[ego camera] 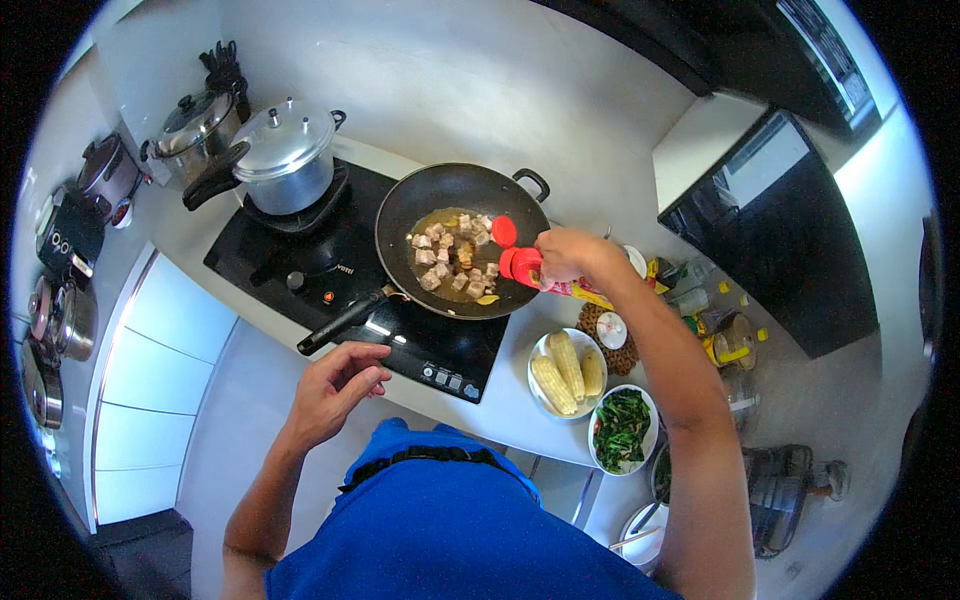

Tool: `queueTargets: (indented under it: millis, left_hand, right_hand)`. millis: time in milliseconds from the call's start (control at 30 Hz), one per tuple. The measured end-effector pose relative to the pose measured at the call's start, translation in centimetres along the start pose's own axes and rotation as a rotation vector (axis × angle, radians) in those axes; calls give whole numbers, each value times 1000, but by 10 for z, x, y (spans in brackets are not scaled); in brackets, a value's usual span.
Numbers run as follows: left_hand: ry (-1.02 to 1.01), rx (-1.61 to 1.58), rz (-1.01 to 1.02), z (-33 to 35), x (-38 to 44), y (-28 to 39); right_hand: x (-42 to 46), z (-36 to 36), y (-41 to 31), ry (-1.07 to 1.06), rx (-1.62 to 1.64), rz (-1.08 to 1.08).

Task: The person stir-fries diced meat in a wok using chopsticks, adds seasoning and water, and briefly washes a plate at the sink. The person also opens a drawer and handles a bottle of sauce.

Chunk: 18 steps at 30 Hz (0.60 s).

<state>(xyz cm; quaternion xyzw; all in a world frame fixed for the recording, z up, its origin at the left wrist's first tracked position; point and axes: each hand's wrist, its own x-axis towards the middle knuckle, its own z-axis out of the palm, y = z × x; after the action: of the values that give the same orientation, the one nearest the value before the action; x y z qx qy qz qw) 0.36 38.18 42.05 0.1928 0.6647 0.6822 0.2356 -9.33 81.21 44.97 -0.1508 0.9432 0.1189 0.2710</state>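
Observation:
My right hand (566, 259) grips a red plastic bottle (527, 267), tipped so its mouth points over the wok; its red flip cap (503, 231) hangs open. Inside the dark wok (395, 217) are browned meat cubes (426, 256) in brown liquid, with a darker patch near the middle. A yellowish leaf (488, 300) lies at the liquid's edge. The wok sits on a black glass cooktop (262, 255), its long black handle (341, 322) pointing toward me. My left hand (341, 390) is held just short of that handle, fingers loosely curled and apart, holding nothing.
A pressure cooker (289, 169) occupies the left burner, with a steel pot (191, 127) behind. To the right are a plate of corn cobs (553, 384), a bowl of cooked greens (622, 431), and several bottles (690, 300). More pots (75, 322) line the left counter.

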Motion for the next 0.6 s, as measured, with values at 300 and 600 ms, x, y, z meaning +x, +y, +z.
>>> queueTargets:
  millis: [300,600]
  left_hand:
    - [-133,42,40,42,38,17]
    - [-96,170,332,113,184,46]
  right_hand:
    - [-92,37,-32,395,831,233]
    - [-125,73,-93,593,1781,-129]
